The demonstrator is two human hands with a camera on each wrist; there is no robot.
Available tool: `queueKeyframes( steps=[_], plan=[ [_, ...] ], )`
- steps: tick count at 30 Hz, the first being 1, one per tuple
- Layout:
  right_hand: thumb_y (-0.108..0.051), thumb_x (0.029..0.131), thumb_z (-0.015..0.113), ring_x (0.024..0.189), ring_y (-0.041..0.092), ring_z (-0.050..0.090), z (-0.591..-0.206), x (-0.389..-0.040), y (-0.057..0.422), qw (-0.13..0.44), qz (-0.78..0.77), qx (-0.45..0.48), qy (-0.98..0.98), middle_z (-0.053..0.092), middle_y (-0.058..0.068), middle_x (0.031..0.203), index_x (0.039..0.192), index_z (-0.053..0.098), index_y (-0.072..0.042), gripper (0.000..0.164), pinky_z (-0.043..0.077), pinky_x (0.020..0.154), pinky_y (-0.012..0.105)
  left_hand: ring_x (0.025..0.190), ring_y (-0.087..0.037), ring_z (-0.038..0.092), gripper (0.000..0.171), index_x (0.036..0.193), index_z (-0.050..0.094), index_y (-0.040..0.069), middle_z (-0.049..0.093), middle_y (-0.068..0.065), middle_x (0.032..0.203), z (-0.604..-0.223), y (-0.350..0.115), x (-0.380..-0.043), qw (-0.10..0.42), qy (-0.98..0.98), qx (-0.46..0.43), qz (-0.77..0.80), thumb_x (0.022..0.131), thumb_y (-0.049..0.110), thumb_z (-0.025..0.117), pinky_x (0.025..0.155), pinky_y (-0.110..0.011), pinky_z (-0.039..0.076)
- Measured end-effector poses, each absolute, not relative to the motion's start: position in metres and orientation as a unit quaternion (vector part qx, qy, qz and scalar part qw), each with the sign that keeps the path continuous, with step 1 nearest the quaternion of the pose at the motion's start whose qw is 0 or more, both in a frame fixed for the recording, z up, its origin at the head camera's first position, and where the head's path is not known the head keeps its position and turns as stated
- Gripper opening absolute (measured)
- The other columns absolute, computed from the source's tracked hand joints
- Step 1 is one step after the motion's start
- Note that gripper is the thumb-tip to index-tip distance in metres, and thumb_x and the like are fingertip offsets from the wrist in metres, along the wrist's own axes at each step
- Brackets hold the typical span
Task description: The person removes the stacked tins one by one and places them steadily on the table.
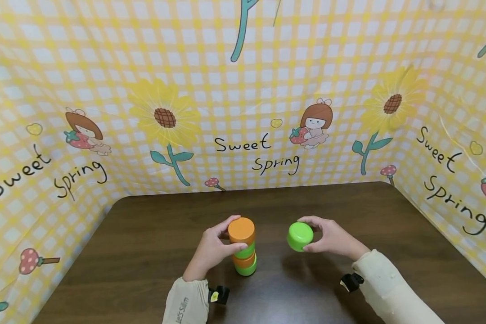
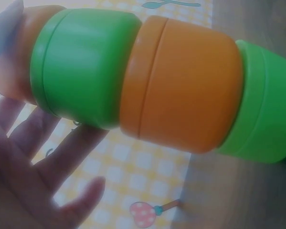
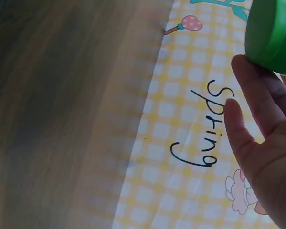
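A stack of round plastic jars in alternating colours stands upright on the table. From the top come an orange jar (image 1: 241,229), a green jar (image 2: 88,67), a second orange jar (image 2: 185,88) and a green one (image 1: 247,270) at the base. My left hand (image 1: 210,249) holds the top orange jar, thumb on the near side and fingers around the far side. To the right of the stack, my right hand (image 1: 330,236) pinches another green jar (image 1: 299,236) by its sides. This jar is raised over the table, its flat round face turned up.
The dark wood table (image 1: 166,216) has rounded back corners. A yellow checked cloth (image 1: 235,112) with flowers and lettering hangs behind it and along both sides. A black wrist camera (image 1: 219,295) sits at the left cuff, another (image 1: 351,282) at the right.
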State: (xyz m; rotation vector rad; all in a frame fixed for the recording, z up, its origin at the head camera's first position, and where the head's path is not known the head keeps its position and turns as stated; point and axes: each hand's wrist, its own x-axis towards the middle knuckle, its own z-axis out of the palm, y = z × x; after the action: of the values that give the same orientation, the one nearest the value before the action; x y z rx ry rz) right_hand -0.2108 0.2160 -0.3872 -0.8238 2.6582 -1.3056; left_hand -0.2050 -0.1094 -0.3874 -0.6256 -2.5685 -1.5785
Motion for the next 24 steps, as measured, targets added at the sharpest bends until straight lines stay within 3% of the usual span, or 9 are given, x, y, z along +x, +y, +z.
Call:
queueKeyframes(
  steps=[16,24],
  plan=[
    [-0.009,0.074,0.08,0.101,0.02,0.057,-0.41,-0.219,0.22,0.156,-0.435,-0.293,0.837,0.061,0.015,0.12,0.128,0.049,0.007,0.064,0.046,0.084,0.028,0.087,-0.023,0.06,0.062,0.132,0.058,0.009,0.066,-0.009,0.109,-0.386,-0.108,-0.204,0.018,-0.837,-0.187,-0.514,0.076,0.015,0.082,0.07,-0.029,0.052],
    [-0.003,0.074,0.079,0.098,0.016,0.057,-0.417,-0.222,0.22,0.185,-0.421,-0.295,0.837,0.062,0.01,0.116,0.126,0.051,0.004,0.06,0.046,0.082,0.028,0.088,-0.024,0.059,0.061,0.132,0.057,0.009,0.066,-0.009,0.11,-0.386,-0.109,-0.205,0.016,-0.836,-0.191,-0.514,0.076,0.015,0.082,0.071,-0.03,0.051]
  ],
)
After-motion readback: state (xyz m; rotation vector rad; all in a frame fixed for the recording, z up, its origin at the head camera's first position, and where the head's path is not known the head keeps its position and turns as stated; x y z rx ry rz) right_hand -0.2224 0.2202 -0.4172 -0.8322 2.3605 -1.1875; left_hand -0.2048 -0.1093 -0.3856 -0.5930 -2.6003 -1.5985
